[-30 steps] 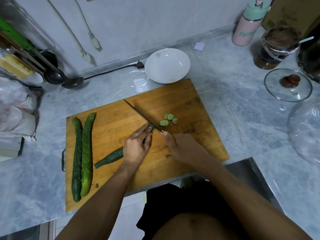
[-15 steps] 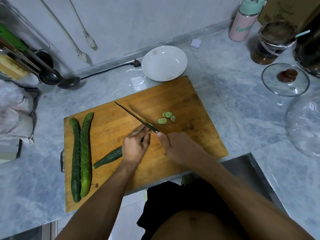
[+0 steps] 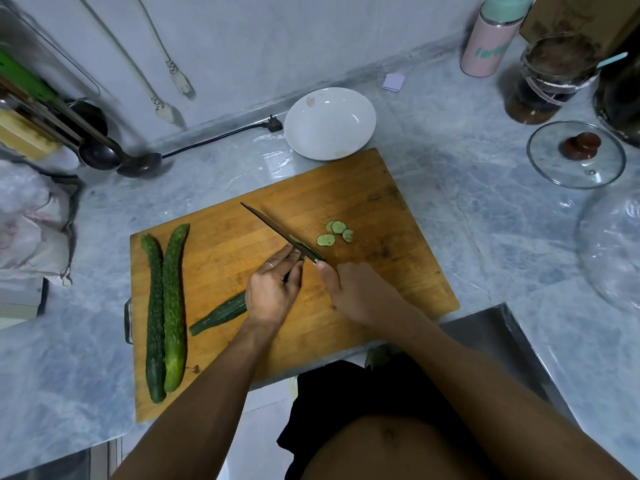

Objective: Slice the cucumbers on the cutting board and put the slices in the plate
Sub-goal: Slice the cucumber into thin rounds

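On cutting board (image 3: 221, 258): left hand (image 3: 273, 292) clamping cucumber (image 3: 221, 311); right hand (image 3: 356, 292) gripping knife (image 3: 277, 230).

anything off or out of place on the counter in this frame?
Nothing major. The white plate has a small smear near its far rim and holds no slices; the cut slices lie on the cutting board. An unplugged black power plug lies on the counter beside the plate. No spills or damage visible.
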### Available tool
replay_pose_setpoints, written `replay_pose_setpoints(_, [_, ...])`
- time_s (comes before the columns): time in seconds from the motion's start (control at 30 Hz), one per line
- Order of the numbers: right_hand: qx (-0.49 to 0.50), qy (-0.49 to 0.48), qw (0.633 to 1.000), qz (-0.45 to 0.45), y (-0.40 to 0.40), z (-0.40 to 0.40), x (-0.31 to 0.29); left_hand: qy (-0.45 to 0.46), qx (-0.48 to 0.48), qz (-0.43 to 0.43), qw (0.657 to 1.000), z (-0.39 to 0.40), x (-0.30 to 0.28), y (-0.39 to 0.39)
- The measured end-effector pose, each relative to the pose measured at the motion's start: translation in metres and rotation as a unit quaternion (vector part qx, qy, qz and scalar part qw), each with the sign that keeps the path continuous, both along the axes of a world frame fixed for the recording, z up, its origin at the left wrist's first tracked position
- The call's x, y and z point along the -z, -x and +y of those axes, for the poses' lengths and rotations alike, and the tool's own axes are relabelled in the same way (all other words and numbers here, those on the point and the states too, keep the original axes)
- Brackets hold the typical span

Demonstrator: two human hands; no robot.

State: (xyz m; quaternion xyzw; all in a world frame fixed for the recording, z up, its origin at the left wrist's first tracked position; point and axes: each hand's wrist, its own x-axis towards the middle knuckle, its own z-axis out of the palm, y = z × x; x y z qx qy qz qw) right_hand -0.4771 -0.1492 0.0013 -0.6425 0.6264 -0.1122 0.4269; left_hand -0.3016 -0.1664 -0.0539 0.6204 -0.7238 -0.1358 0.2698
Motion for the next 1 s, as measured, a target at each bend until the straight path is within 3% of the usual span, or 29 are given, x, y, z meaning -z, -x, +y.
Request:
replay_pose_setpoints(0.27, [-0.009, -0.018, 1.000, -0.007, 0.010, -0.005, -0.009, 0.000, 0.070, -0.089, 0.994, -0.001, -0.005, -0.016])
replay_pose_setpoints(1.0, [-0.026, 0.026, 0.999, 0.005, 0.008, 0.014, -0.031, -0.008, 0.026, -0.068, 0.997, 0.005, 0.004, -0.009])
